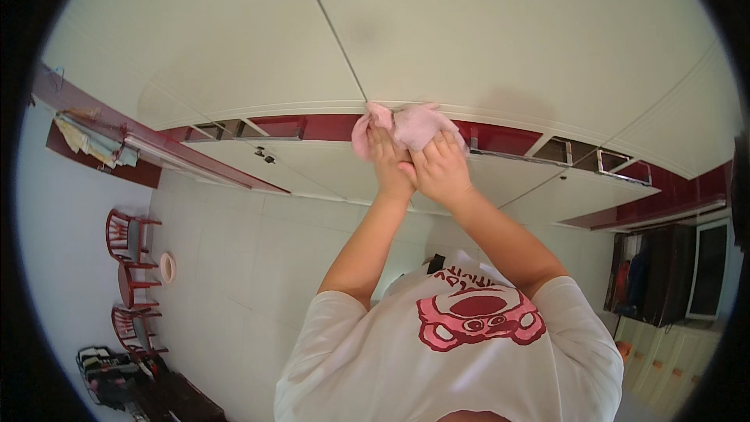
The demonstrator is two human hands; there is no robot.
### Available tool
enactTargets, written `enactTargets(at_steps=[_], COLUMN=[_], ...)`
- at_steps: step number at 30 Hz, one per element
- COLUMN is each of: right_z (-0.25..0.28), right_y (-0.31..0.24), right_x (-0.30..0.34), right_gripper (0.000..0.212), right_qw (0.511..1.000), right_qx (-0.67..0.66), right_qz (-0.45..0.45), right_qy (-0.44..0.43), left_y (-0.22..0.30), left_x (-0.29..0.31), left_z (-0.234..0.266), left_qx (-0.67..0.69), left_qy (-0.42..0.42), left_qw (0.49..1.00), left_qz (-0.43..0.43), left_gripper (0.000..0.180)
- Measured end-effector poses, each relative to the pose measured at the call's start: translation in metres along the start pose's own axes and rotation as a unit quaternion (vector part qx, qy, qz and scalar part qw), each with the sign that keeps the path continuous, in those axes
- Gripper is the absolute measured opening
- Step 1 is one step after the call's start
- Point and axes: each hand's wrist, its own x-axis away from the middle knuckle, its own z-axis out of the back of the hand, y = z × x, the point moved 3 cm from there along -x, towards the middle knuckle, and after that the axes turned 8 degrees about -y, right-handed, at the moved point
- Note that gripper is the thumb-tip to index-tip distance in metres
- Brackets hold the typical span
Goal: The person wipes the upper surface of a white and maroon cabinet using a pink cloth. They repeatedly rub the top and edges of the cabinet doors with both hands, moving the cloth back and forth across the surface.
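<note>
Both my arms reach up to a crumpled pink cloth [420, 121] lying against the red and silver strip that runs across a pale wardrobe [234, 39]. My left hand [388, 162] is closed on the cloth's left part, fingers pointing up into its folds. Beside it, my right hand [440, 169] bends its fingers over the lower right part. The two hands touch near the thumbs. Behind the cloth, a stretch of the red strip [328, 126] and the bottom of the door seam are covered.
Rectangular metal-edged frames [551, 148] sit along the strip on both sides. A small dark fitting [265, 155] is on the left door. Red chairs [129, 236] and a pale round basin [168, 267] stand far left on the tiled floor. Dark furniture [652, 273] is at right.
</note>
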Motion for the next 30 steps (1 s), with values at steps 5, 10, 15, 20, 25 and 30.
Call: enactTargets(at_steps=[5, 10, 15, 20, 25, 30], right_z=[-0.014, -0.001, -0.001, 0.006, 0.019, 0.043], right_y=[0.008, 0.025, 0.039, 0.056, 0.068, 0.087], right_x=[0.05, 0.081, 0.093, 0.109, 0.119, 0.14], right_gripper=[0.055, 0.052, 0.043, 0.041, 0.039, 0.037], right_qw=[0.997, 0.995, 0.993, 0.994, 0.996, 0.993], right_qx=[-0.017, 0.013, 0.03, 0.035, 0.034, 0.056], right_qz=[-0.055, -0.087, -0.067, -0.05, -0.043, -0.078], right_qy=[-0.055, -0.041, -0.096, -0.095, -0.069, -0.073], left_y=[-0.013, 0.013, 0.027, 0.034, 0.052, 0.071], left_x=[0.053, 0.066, 0.066, 0.075, 0.079, 0.08], left_z=[-0.035, -0.059, -0.07, -0.086, -0.093, -0.114], left_qx=[-0.116, -0.016, -0.016, -0.043, -0.031, -0.024], left_qy=[-0.097, -0.116, -0.14, -0.162, -0.152, -0.172], left_qw=[0.987, 0.991, 0.989, 0.983, 0.984, 0.976], left_qz=[-0.056, -0.063, -0.041, -0.068, -0.084, -0.131], left_gripper=[0.069, 0.064, 0.061, 0.066, 0.061, 0.059])
